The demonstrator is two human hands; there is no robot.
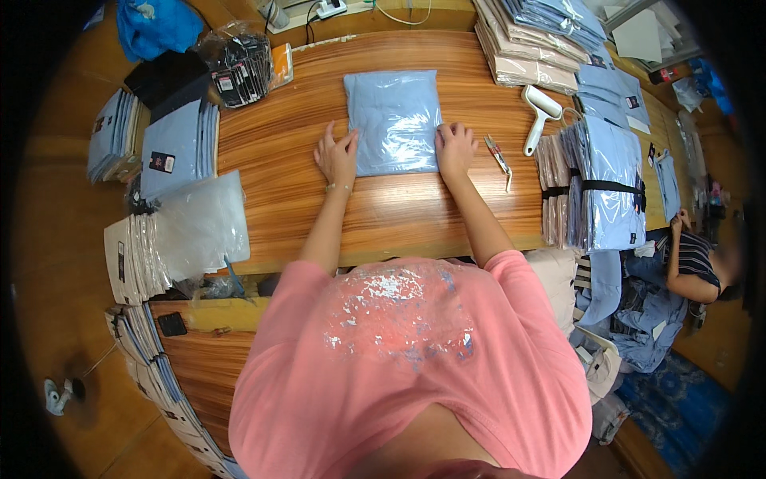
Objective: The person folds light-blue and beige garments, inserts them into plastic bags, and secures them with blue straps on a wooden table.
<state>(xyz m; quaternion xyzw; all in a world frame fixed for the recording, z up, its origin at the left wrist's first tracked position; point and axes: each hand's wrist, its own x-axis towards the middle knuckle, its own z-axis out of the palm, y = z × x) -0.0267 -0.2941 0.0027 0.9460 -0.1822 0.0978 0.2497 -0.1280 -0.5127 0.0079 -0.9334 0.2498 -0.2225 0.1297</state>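
A folded light-blue shirt in a clear plastic bag [395, 120] lies flat on the wooden table, its film shining under the light. My left hand [337, 158] is at the bag's left edge, fingers spread, the thumb and index finger close to the plastic. On the opposite side, my right hand [456, 148] has its fingers bent and pressed together on the right edge of the bag. A pair of thread snips [498, 156] rests to the right of that hand. Farther right lies a white lint roller [542, 108].
Bagged shirts [610, 184] bound with a black strap stand at the right; a taller stack [527, 56] rises behind. At left are folded blue shirts [179, 144], clear plastic bags [211, 215] and packaged black pieces [235, 76]. Another person [692, 259] sits at far right.
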